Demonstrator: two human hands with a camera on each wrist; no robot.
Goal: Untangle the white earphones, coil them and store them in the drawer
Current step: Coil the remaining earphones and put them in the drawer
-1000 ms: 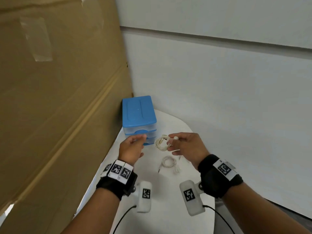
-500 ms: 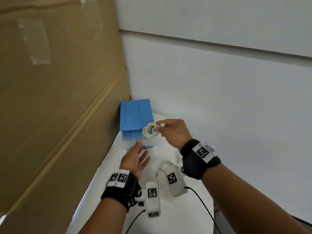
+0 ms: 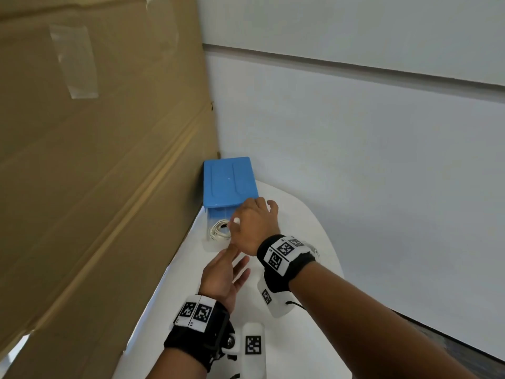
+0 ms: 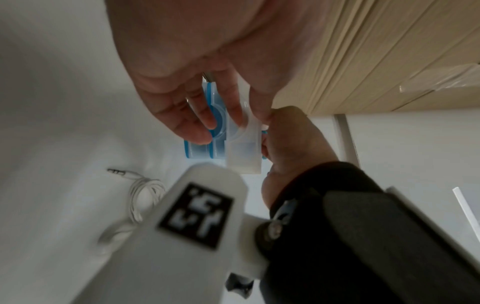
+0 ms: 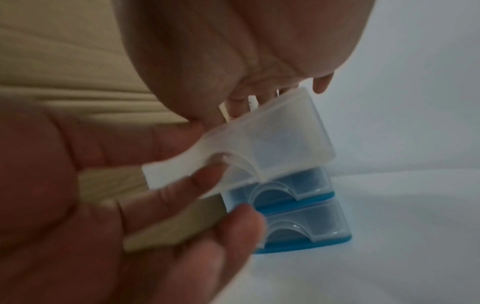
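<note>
The blue drawer unit (image 3: 229, 184) stands at the back of the white table. Its clear top drawer (image 3: 211, 242) (image 5: 272, 139) is pulled out. The coiled white earphones (image 3: 218, 229) lie inside it. My right hand (image 3: 251, 222) reaches into the drawer from above, fingers curled and still pinching one white earbud (image 3: 235, 220) at the coil's edge. My left hand (image 3: 224, 272) (image 5: 103, 205) is open, its straight fingers (image 4: 192, 123) touching the underside of the drawer's front handle.
A second white earphone cable (image 4: 145, 191) with a metal jack (image 4: 116, 171) lies loose on the table (image 3: 300, 231) near my wrists. A tall cardboard sheet (image 3: 95, 160) walls off the left. White walls (image 3: 355, 160) close off the back and right.
My left hand pulled the top drawer out and opened flat under its front. My right hand carried the coil forward and lowered it into the drawer.
</note>
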